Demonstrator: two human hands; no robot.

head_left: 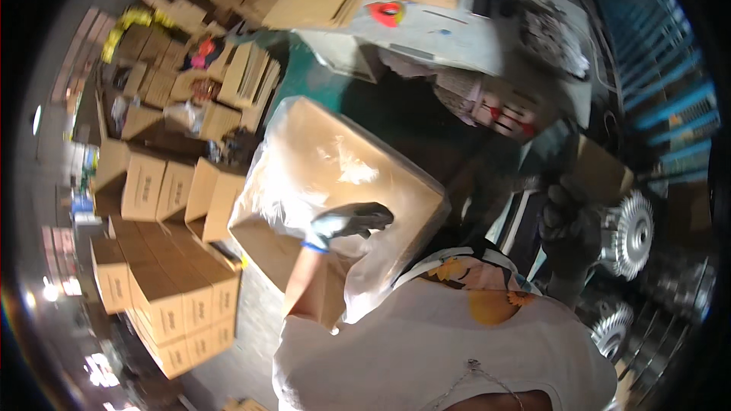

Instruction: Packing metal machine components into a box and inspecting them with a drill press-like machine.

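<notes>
White shirt (426,335), gloved left hand (346,222) flat on plastic-wrapped carton (320,160)

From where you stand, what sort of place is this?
Probably a warehouse or packing workshop: stacked brown cardboard cartons, a plastic-wrapped cardboard box under the gloved left hand, and finned silver metal castings by the right hand.

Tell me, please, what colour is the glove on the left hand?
The glove is grey with a blue cuff, resting on the plastic-wrapped cardboard box; the head view shows it.
</notes>
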